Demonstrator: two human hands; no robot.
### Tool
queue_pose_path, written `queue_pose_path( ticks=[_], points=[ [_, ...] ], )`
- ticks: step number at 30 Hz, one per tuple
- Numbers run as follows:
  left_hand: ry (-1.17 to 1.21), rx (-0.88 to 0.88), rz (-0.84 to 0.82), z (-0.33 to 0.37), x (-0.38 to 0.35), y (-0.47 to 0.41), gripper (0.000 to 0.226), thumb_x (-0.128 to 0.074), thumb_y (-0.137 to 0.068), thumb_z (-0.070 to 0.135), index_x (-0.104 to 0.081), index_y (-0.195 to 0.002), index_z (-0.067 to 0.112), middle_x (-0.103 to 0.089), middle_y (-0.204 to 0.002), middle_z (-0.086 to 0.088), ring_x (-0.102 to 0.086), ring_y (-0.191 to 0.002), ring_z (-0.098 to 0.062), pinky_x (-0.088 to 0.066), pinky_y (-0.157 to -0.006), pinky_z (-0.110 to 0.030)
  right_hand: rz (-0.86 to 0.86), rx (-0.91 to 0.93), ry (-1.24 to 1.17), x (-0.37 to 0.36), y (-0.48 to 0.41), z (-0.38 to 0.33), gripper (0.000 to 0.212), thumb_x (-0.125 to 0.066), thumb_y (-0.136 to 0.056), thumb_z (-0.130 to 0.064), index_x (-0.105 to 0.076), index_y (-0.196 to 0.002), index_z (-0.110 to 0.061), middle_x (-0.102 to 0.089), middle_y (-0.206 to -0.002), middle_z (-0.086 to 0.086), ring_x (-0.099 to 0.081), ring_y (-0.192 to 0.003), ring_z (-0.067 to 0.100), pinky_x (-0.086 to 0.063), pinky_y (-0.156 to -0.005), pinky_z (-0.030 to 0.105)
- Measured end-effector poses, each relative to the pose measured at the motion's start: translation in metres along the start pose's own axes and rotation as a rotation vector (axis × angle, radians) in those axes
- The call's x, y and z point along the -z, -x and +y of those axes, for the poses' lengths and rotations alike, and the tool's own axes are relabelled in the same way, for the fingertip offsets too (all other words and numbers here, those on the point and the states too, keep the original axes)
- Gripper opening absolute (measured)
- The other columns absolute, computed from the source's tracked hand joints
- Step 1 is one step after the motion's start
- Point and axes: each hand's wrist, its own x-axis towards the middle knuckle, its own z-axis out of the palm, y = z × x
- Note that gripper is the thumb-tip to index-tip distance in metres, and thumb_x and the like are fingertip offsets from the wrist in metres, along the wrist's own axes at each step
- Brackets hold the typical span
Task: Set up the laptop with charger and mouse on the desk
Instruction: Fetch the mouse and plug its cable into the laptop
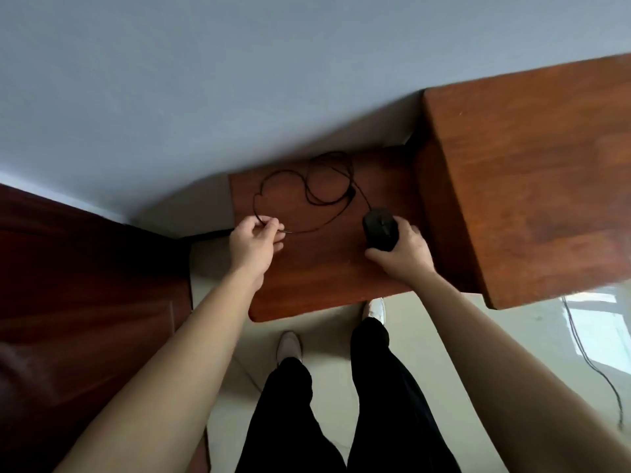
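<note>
- A person stands at a low wooden table (307, 285) set against a grey wall (239, 80), with 2 bare forearms reaching forward over it.
- The right hand (403, 250) is closed around a black mouse (380, 228), which sits on the right side of the tabletop, thumb on its near left edge and fingers along its right side.
- The left hand (254, 238) pinches the mouse cable (317, 186) between thumb and fingertips near the table's left edge.
- The rest of the cable lies in loose loops across the far part of the tabletop, running back to the mouse.
- A taller wooden desk (532, 172) stands just right of the table.
- Another thin cable (587, 356) trails over the glossy floor (478, 329) at far right.
- Black trousers and 2 pale shoes show below, near the table's near edge.
</note>
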Motion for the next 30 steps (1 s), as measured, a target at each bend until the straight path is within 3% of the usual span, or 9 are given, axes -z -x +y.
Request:
queue_pose_path(
  ticks=[3, 6, 9, 11, 14, 20, 30],
  points=[
    [-0.103, -0.176, -0.064, 0.051, 0.016, 0.021, 0.012, -0.062, -0.097, 0.012, -0.065, -0.086, 0.017, -0.072, -0.079, 0.0, -0.068, -0.068, -0.009, -0.056, -0.059, -0.025, 0.093, -0.001, -0.035, 0.03, 0.039, -0.023, 0.089, -0.081, -0.072, -0.044, -0.04, -0.148, -0.021, -0.053, -0.132, 0.01, -0.055, -0.12, 0.033, -0.045, -0.098, 0.039],
    [-0.089, -0.275, -0.164, 0.113, 0.021, 0.05, 0.015, -0.063, -0.096, 0.016, -0.069, -0.083, 0.013, -0.072, -0.073, -0.003, -0.068, -0.066, -0.014, -0.057, -0.057, -0.027, 0.236, 0.023, -0.124, 0.077, 0.073, -0.046, 0.09, -0.081, -0.072, -0.047, -0.04, -0.148, -0.02, -0.054, -0.131, 0.007, -0.055, -0.121, 0.029, -0.045, -0.097, 0.038],
    [-0.128, -0.43, -0.221, 0.172, 0.014, 0.089, 0.025, -0.062, -0.096, 0.021, -0.069, -0.077, 0.007, -0.063, -0.059, 0.002, -0.062, -0.052, -0.014, -0.053, -0.05, -0.029, 0.369, 0.029, -0.223, 0.134, 0.109, -0.058, 0.089, -0.081, -0.071, -0.049, -0.042, -0.146, -0.022, -0.055, -0.128, 0.004, -0.055, -0.118, 0.024, -0.047, -0.097, 0.038],
    [-0.166, -0.559, -0.276, 0.21, -0.004, 0.113, 0.025, -0.058, -0.099, 0.026, -0.073, -0.088, 0.01, -0.05, -0.05, 0.007, -0.049, -0.043, -0.013, -0.046, -0.045, -0.027, 0.465, 0.042, -0.279, 0.176, 0.132, -0.055, 0.087, -0.079, -0.071, -0.049, -0.042, -0.145, -0.023, -0.054, -0.121, -0.001, -0.055, -0.112, 0.021, -0.05, -0.092, 0.037],
    [-0.199, -0.702, -0.344, 0.25, -0.031, 0.139, 0.026, -0.053, -0.102, 0.032, -0.074, -0.102, 0.017, -0.039, -0.047, 0.014, -0.035, -0.043, -0.007, -0.034, -0.046, -0.022, 0.6, 0.067, -0.322, 0.224, 0.154, -0.042, 0.082, -0.079, -0.073, -0.047, -0.044, -0.143, -0.022, -0.049, -0.115, -0.005, -0.053, -0.105, 0.017, -0.045, -0.085, 0.032],
    [-0.165, -0.882, -0.548, 0.315, -0.137, 0.237, 0.025, -0.051, -0.101, 0.038, -0.072, -0.091, 0.027, -0.038, -0.051, 0.014, -0.031, -0.045, -0.005, -0.029, -0.041, -0.016, 0.882, 0.037, -0.474, 0.332, 0.203, 0.029, 0.08, -0.078, -0.07, -0.05, -0.046, -0.139, -0.025, -0.05, -0.116, -0.006, -0.049, -0.103, 0.013, -0.038, -0.085, 0.031],
    [-0.209, -0.962, -0.819, 0.291, -0.394, 0.427, 0.028, -0.048, -0.1, 0.025, -0.069, -0.083, 0.018, -0.035, -0.055, 0.004, -0.027, -0.043, -0.008, -0.025, -0.041, -0.022, 1.153, -0.094, -0.51, 0.472, 0.301, 0.258, 0.077, -0.082, -0.071, -0.042, -0.05, -0.138, -0.025, -0.051, -0.113, -0.008, -0.051, -0.104, 0.014, -0.04, -0.088, 0.029]
  ],
)
